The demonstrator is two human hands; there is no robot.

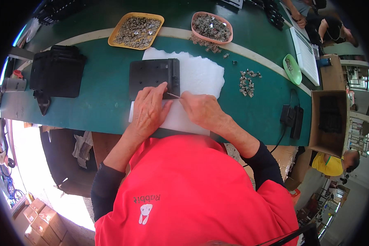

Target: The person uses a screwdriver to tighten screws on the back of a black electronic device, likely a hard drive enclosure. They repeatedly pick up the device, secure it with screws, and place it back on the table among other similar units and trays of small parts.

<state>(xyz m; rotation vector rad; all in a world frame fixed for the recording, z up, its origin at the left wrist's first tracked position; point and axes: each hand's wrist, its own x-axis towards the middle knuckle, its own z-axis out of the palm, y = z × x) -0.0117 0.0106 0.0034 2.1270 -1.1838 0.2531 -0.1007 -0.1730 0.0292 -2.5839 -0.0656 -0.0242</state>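
Observation:
A flat black plastic part (149, 74) with small holes and a raised strip along its right side lies in front of me on a white foam sheet (203, 71). My left hand (146, 108) rests on its near edge, fingers stretched out over it and thumb apart. With its fingers pinched, my right hand (203, 108) holds a thin metal tool (173, 95). The tool points left to the part's near right corner, close to my left fingertips. Its exact kind cannot be made out, and my right fingers hide its other end.
Small metal pieces fill a yellow tray (161, 25) and a pink tray (230, 29); a green dish (298, 76) holds fewer. Loose metal pieces (247, 84) lie to the right. Stacked black parts (57, 71) stand left, a black power adapter (288, 115) and cardboard box (315, 123) right.

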